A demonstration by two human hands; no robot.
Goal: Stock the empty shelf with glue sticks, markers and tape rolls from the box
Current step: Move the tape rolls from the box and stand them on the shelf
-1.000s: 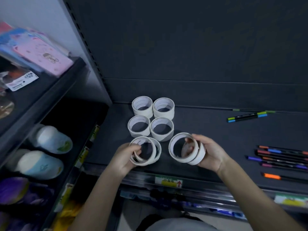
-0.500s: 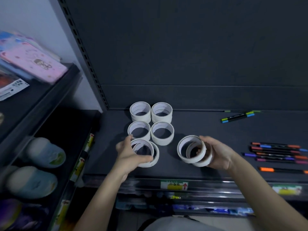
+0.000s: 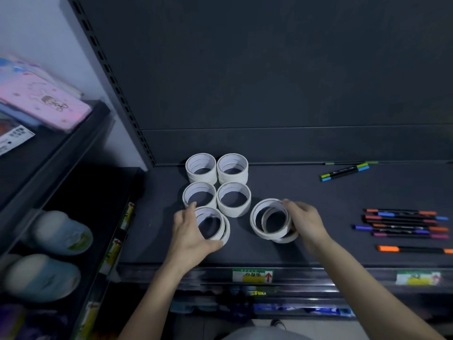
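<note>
Several stacks of white tape rolls stand in a square block at the left of the dark shelf. My left hand grips a stack of tape rolls resting on the shelf just in front of that block. My right hand holds another uneven stack of tape rolls, its rolls slid out of line, low over the shelf to the right. Coloured markers lie in a row at the right, and one marker lies near the back wall.
The shelf's front rail carries price labels. A slotted upright bounds the shelf on the left. Beyond it, the neighbouring unit holds a pink case above and rounded pale items below.
Both hands have lowered their tape stacks toward the shelf. The left stack moved from tilted in the air to flat in front of the block; the right stack moved slightly right.
</note>
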